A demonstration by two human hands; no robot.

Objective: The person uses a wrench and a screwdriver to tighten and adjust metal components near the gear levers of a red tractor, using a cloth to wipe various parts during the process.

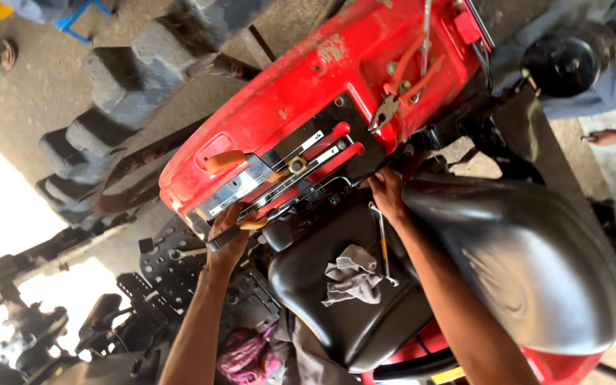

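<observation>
My left hand [228, 239] grips a dark tool handle [224, 238] under the lever panel [265, 182] of a red tractor fender [301, 93]. Red levers [326, 142] and an orange knob [224, 161] sit on that panel. My right hand [388, 194] reaches under the fender's edge beside the black seat [351, 299]; what its fingers hold is hidden. A grey rag [352, 278] and a slim screwdriver [383, 246] lie on the seat. Pliers [386, 110] rest on the fender.
A big lugged rear tyre [122, 93] stands at the upper left. The black seat back [536, 264] fills the right. Another person's sleeve and hand [611, 132] show at the top right near a black round part [563, 65]. Foot plates [172, 264] lie below.
</observation>
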